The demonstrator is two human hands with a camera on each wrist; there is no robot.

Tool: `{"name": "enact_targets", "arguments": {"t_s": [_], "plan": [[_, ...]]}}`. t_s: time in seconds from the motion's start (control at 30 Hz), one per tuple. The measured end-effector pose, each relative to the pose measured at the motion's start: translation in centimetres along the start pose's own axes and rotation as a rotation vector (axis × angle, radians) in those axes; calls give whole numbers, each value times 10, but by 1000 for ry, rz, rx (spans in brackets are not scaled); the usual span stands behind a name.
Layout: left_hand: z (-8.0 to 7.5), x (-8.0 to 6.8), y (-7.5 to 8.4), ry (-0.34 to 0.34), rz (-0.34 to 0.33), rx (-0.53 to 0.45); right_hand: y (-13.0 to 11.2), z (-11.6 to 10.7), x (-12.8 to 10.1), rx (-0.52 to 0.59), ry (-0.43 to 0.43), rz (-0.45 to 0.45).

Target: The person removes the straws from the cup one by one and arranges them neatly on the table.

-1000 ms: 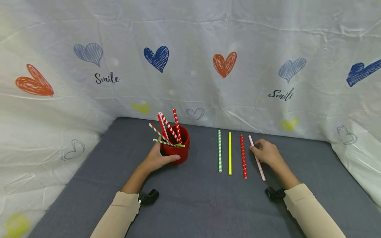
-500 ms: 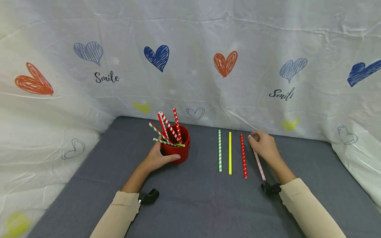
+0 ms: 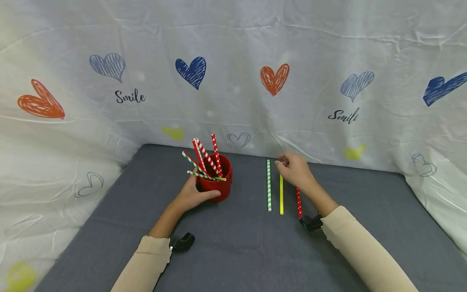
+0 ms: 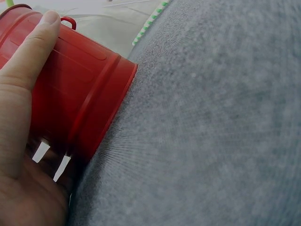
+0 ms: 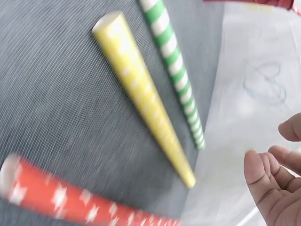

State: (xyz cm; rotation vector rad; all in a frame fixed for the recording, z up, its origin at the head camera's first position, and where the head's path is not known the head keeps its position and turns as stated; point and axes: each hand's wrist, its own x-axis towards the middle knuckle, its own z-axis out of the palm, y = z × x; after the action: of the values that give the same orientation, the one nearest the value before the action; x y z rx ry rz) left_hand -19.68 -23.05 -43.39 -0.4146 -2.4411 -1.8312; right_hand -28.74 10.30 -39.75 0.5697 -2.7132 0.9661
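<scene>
My left hand holds a small red bucket, thumb along its near side and fingers hidden behind it. Several striped and dotted paper straws lean out of its top. The bucket wall fills the left of the left wrist view. My right hand is over the far end of a yellow straw. In the right wrist view this hand has loosely bent fingers and nothing between them and the thumb. A green-striped straw lies left of the yellow one.
A red straw with white marks lies partly under my right forearm. The pink straw is hidden from view. Behind the grey-covered table hangs a white sheet printed with hearts.
My right hand has moved left from the pink straw, past the red one, to the yellow straw's far end. The left hand and bucket have stayed in place.
</scene>
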Motion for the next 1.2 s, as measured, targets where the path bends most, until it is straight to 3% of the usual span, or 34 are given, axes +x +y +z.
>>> {"name": "enact_targets", "arguments": {"t_s": [0.53, 0.83, 1.2], "plan": [[-1, 0, 1, 7, -35, 13, -47, 28, 19, 178, -128, -77], [1, 1, -2, 9, -6, 15, -77, 42, 33, 296, -271, -38], [0, 3, -2, -7, -11, 7, -103, 57, 42, 381, -350, -33]]}}
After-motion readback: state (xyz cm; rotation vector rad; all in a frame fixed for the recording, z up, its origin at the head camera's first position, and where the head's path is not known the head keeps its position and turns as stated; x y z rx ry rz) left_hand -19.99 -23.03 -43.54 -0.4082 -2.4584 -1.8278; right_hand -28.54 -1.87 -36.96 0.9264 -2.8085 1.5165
